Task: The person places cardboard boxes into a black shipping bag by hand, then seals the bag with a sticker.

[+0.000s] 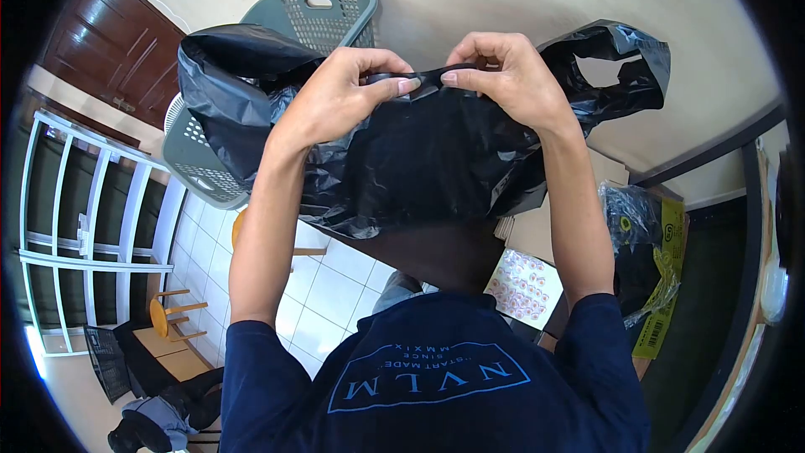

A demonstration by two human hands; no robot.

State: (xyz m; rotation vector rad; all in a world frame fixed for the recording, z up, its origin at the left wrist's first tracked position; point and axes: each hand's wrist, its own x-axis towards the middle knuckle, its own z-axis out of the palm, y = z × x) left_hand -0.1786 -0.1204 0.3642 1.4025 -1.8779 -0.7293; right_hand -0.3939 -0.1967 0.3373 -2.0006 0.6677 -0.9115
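A black plastic bag [428, 159] hangs spread out in front of me, held up by its top edge. My left hand [344, 92] pinches that edge between thumb and fingers. Close beside it, my right hand [507, 80] pinches the same edge, with only a small gap between the two thumbs. One handle loop of the bag flares out on the right, and the wall shows through its opening. On the left, another loose part of the bag bulges over a basket. My curled fingertips are partly hidden behind the plastic.
Behind the bag stands a grey-green plastic laundry basket [335, 17]. A sheet of round stickers [524, 288] lies at lower right, near cardboard and a yellow box [671, 260]. A small wooden stool [163, 317] and a white-framed rack [92, 235] are on the left.
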